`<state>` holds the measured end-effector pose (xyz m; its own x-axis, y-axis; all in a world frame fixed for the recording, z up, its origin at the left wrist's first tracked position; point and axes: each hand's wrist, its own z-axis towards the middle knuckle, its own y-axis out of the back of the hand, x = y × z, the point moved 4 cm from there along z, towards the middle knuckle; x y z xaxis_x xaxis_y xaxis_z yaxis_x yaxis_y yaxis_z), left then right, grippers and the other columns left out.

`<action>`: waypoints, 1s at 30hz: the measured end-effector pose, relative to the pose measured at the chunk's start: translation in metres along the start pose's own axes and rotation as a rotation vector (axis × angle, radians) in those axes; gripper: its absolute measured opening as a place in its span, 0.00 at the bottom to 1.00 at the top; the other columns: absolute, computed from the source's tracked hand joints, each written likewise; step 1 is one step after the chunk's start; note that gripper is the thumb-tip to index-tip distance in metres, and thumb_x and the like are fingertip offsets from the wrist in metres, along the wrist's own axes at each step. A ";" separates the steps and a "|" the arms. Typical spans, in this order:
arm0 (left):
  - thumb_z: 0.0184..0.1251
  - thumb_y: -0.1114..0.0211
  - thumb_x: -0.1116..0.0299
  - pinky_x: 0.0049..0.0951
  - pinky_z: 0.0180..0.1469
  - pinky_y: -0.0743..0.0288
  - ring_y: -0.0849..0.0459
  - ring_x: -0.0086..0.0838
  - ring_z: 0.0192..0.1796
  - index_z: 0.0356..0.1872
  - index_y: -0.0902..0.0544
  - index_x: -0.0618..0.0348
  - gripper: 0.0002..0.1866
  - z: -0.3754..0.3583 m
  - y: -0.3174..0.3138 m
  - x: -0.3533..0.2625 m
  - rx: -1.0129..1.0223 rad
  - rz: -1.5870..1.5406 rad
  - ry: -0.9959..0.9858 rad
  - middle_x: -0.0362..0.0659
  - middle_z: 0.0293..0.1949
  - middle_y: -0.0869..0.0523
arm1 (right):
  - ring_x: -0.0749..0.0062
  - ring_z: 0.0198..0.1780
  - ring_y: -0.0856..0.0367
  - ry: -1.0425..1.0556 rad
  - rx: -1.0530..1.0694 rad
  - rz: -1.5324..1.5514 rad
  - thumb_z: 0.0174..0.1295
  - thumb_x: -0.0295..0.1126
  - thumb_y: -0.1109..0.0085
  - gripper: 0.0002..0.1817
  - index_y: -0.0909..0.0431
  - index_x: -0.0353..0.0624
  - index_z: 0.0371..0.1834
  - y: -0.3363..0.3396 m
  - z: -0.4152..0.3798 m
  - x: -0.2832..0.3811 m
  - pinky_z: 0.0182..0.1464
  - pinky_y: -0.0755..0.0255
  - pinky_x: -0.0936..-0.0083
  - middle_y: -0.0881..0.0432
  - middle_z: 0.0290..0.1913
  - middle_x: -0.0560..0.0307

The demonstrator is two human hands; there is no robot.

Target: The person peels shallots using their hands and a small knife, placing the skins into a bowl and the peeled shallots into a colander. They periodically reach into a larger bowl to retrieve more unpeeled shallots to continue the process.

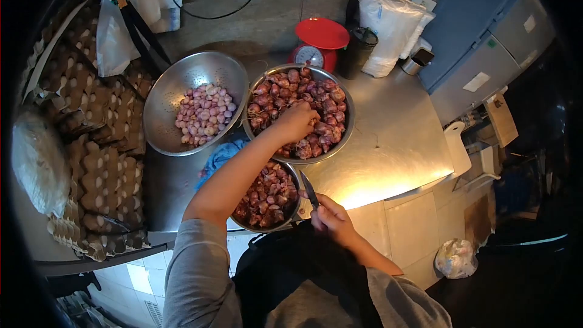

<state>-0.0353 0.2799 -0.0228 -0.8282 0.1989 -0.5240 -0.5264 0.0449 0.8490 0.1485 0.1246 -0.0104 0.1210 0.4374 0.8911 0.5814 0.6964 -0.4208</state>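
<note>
My left hand reaches into a large metal bowl full of unpeeled red shallots. Its fingers are curled down among them and appear closed on a shallot; the fingertips are partly hidden. My right hand grips a knife, blade pointing up and away, beside a smaller metal bowl. That bowl holds dark red shallot skins and pieces, partly covered by my left forearm. To the left, peeled pale purple shallots lie in a metal colander.
A blue cloth lies under my left forearm on the steel table. Behind the large bowl stand a red kitchen scale, a dark container and a white plastic bag. Stacked egg trays line the left side.
</note>
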 end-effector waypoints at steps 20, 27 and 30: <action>0.65 0.44 0.69 0.28 0.51 0.29 0.26 0.25 0.52 0.56 0.31 0.53 0.18 -0.235 0.021 -0.049 -0.561 -1.856 0.304 0.37 0.54 0.27 | 0.63 0.61 0.32 0.328 0.124 -0.719 0.63 0.31 0.51 0.27 0.44 0.40 0.66 -0.050 0.041 0.004 0.59 0.40 0.77 0.33 0.60 0.44; 0.63 0.42 0.69 0.28 0.54 0.32 0.27 0.23 0.53 0.54 0.30 0.53 0.17 -0.244 0.026 -0.057 -0.688 -1.845 0.299 0.36 0.53 0.26 | 0.60 0.60 0.31 0.253 0.124 -0.726 0.63 0.31 0.51 0.27 0.44 0.42 0.66 -0.051 0.026 -0.008 0.58 0.39 0.76 0.32 0.60 0.43; 0.63 0.42 0.70 0.29 0.55 0.33 0.28 0.23 0.54 0.53 0.29 0.55 0.17 -0.245 0.023 -0.058 -0.727 -1.878 0.317 0.37 0.53 0.26 | 0.59 0.60 0.31 0.241 0.110 -0.731 0.63 0.31 0.51 0.27 0.44 0.43 0.66 -0.052 0.025 -0.009 0.57 0.38 0.76 0.32 0.60 0.43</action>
<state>-0.0465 0.0291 0.0104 0.7610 0.2377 -0.6036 -0.4962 -0.3860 -0.7776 0.0966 0.0987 -0.0006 -0.0839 -0.2820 0.9557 0.4992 0.8182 0.2853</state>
